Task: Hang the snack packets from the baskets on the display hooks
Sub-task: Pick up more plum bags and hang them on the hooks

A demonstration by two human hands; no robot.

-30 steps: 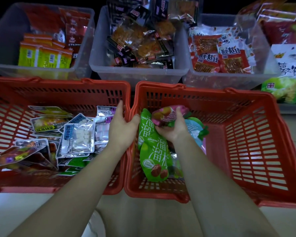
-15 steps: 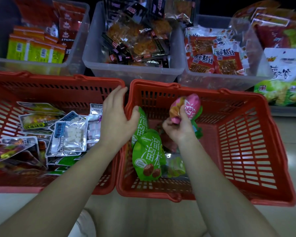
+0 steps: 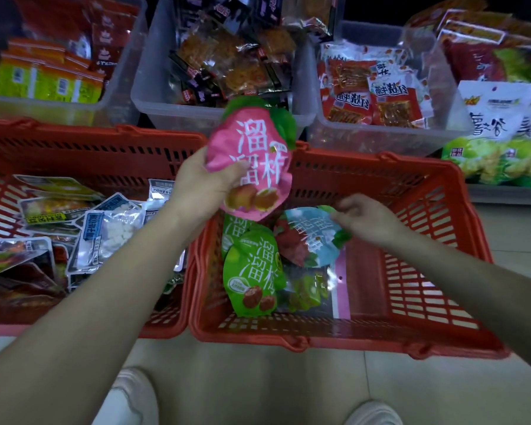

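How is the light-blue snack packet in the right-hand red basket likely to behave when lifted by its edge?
Probably floppy: the light-blue packet looks creased and lies tilted over other packets. Likely light for its size: the similar pink packet is held up by the left hand alone.

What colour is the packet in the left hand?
The snack packet is pink, with white writing and a green top. The head view shows it.

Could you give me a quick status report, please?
Left hand grips pink packet, held up over right basket. Right hand on blue packet inside it, grip unclear. No display hooks in view.
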